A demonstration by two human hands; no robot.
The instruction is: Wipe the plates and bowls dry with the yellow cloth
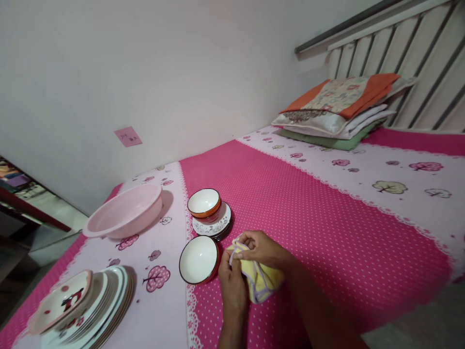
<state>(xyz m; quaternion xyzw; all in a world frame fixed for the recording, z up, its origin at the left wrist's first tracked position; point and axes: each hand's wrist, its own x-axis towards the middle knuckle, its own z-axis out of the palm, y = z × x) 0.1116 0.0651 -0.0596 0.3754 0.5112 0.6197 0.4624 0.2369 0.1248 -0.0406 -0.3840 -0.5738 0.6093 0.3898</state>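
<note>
My left hand (232, 281) and my right hand (258, 251) are close together over the pink bed, both closed on a yellow cloth (262, 281) with a pale purple edge. The cloth is bunched at the fingers and its lower part hangs down. Just left of my hands sits a bowl (198, 260), white inside and red outside, with a dark rim. Behind it a small stack of plates (218, 225) with a dark edge carries stacked bowls (204, 202), the top one orange outside. Whether anything lies inside the cloth is hidden.
A pink basin (123, 213) stands at the left by the wall. At the lower left, a stack of plates (109, 310) has a decorated dish (60, 303) on top. Folded pillows (337, 111) lie near the headboard (395, 63). A pink note (128, 136) sticks to the wall.
</note>
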